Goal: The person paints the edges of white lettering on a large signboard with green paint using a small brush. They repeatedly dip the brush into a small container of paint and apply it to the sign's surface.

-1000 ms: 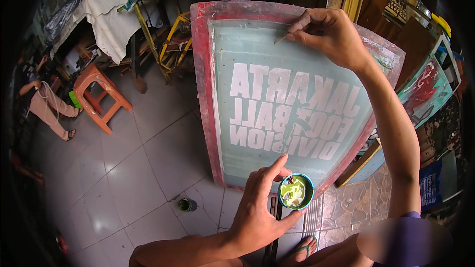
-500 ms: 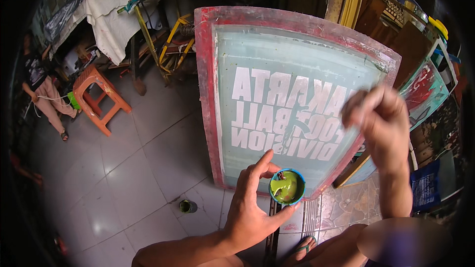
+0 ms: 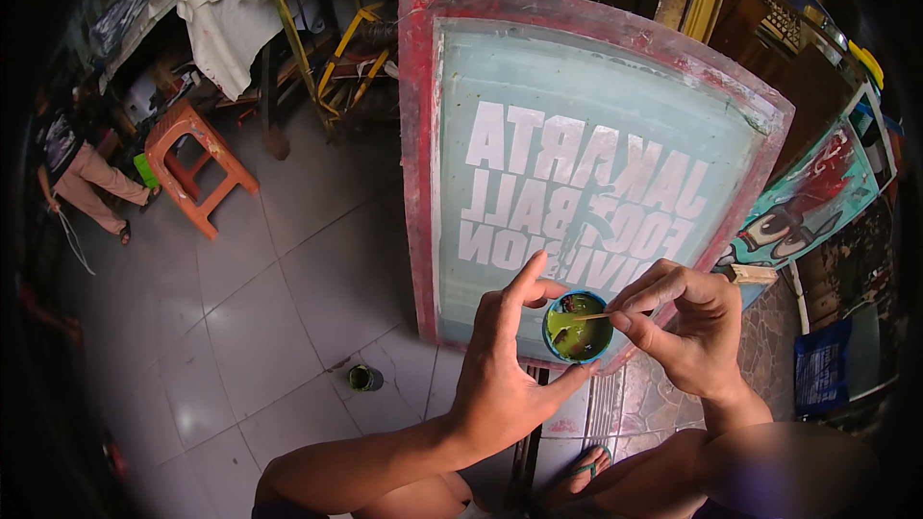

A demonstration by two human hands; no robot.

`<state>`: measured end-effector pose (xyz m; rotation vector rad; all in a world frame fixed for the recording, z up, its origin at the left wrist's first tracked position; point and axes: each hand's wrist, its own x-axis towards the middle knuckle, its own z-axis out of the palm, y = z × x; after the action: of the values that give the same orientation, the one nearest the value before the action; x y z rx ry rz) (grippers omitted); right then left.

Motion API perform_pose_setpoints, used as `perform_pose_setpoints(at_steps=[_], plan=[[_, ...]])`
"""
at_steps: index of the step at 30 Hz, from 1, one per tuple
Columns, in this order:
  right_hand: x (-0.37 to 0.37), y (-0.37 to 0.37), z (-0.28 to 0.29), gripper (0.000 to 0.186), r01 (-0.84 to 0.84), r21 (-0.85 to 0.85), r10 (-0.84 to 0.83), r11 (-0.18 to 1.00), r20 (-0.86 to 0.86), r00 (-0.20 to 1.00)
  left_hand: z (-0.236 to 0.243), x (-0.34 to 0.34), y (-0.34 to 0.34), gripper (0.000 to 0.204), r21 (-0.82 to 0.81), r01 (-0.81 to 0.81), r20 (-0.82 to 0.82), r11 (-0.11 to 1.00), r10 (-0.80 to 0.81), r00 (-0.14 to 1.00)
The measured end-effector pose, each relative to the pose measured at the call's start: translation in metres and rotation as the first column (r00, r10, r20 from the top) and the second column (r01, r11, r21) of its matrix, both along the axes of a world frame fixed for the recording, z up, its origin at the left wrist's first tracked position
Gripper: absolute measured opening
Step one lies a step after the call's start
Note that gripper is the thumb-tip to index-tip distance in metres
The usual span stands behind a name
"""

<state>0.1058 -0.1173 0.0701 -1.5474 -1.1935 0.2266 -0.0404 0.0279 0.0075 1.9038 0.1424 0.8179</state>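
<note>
My left hand [image 3: 505, 375] is wrapped round a small blue-rimmed cup [image 3: 567, 346] of glossy green liquid with a few dark bits in it. From the right, my right hand [image 3: 687, 336] pinches a thin wooden stick [image 3: 597, 316], whose tip is in the green liquid. Just beyond both hands stands a large screen frame [image 3: 416, 144] with worn red-stained edges and a pale blue-grey mesh. Large pale mirrored lettering fills the middle of the mesh, with a darker patch across part of it.
An orange plastic stool [image 3: 206, 183] and another person [image 3: 96, 173] are at left. Behind are a cloth-covered bench [image 3: 221, 29] and yellow metal frames. Painted boards [image 3: 798, 202] lean at right. A small dark pot [image 3: 363, 378] sits on the tiled floor [image 3: 260, 346].
My right hand has come down from the screen's upper part to the cup, bringing the stick into the green liquid. My left hand, with the cup, has risen slightly.
</note>
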Motion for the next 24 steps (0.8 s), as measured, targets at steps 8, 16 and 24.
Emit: perform_pose_setpoints(at_steps=[8, 16, 24], plan=[[-0.004, 0.001, 0.005, 0.014, 0.021, -0.053, -0.013, 0.998, 0.147, 0.989, 0.002, -0.003, 0.002, 0.104, 0.006, -0.007, 0.001, 1.0, 0.007, 1.0], [0.014, 0.014, 0.025, 0.011, -0.077, 0.076, 0.057, 0.994, 0.235, 0.97, -0.003, -0.006, 0.003, 0.103, -0.011, -0.013, -0.016, 1.0, 0.013, 1.0], [0.132, 0.12, 0.098, 0.01, -0.121, -0.002, 0.105, 0.993, 0.512, 0.852, 0.006, -0.008, -0.004, 0.099, -0.064, 0.042, -0.022, 0.997, -0.043, 0.999]])
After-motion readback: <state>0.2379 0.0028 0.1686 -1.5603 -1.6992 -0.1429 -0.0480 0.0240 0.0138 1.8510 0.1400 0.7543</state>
